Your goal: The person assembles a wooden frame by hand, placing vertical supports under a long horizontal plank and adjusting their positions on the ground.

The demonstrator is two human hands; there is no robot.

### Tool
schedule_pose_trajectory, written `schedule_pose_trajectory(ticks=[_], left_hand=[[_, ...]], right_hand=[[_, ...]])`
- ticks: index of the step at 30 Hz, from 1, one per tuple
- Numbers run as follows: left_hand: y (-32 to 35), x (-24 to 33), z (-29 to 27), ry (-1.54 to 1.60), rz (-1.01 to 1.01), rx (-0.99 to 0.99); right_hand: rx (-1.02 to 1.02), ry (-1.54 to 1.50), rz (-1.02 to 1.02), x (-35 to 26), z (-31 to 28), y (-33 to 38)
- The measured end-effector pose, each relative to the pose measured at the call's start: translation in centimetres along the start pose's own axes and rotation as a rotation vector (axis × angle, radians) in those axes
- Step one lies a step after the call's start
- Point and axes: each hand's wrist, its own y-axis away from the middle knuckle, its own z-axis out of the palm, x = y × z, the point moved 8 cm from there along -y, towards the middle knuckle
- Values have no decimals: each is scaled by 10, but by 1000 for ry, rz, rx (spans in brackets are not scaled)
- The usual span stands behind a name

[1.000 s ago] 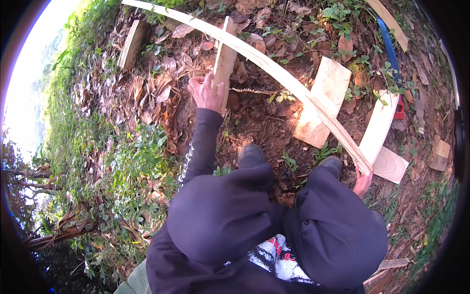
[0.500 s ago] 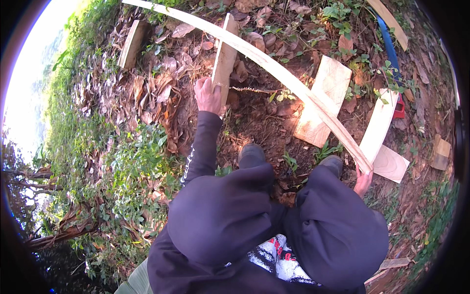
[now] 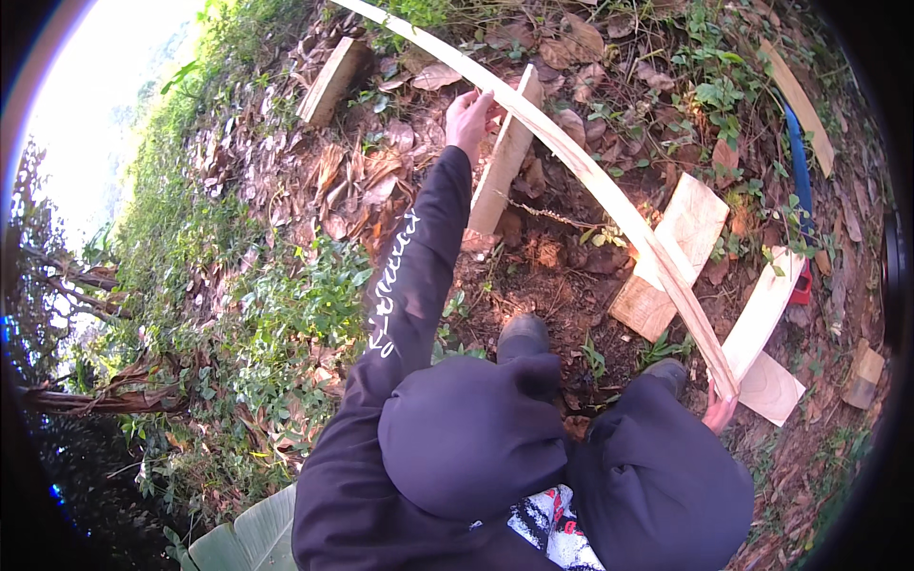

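A long, narrow wooden strip [image 3: 595,181] runs slantwise from the far left toward my right knee. My left hand [image 3: 466,122] is closed at its left edge, fingertips on the wood; part of the grip is hidden. Beneath the strip, beside that hand, a short board [image 3: 502,176] stands on the ground. My right hand [image 3: 721,411] grips the strip's near end, its fingers partly hidden under the wood. The strip also passes over a wider flat board [image 3: 690,228]. A pale board [image 3: 766,309] and a short offcut [image 3: 773,388] lie close to my right hand.
A wood block [image 3: 332,82] lies among dry leaves at the far left. On the right are a blue saw blade [image 3: 798,167] with a red handle [image 3: 802,285], a curved wood piece [image 3: 802,109] and a small block [image 3: 864,376]. Leafy plants [image 3: 276,295] grow at left.
My left hand has let go of the short board and moved farther away onto the long strip. My right hand stays at the strip's near end. The whole view has shifted.
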Motion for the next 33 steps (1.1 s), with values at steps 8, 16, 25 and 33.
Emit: schedule_pose_trajectory(ticks=[8,16,25,33], left_hand=[[81,9,-17,-615,153,19],[182,39,-109,-237,-61,165],[8,-15,-7,137,-268,-146],[-7,-27,8,238,-260,-72]], right_hand=[[102,-31,98,-9,-2,-5],[-10,92,16,1,7,-4],[-125,103,-32,9,4,7],[-111,86,-14,23,12,8]])
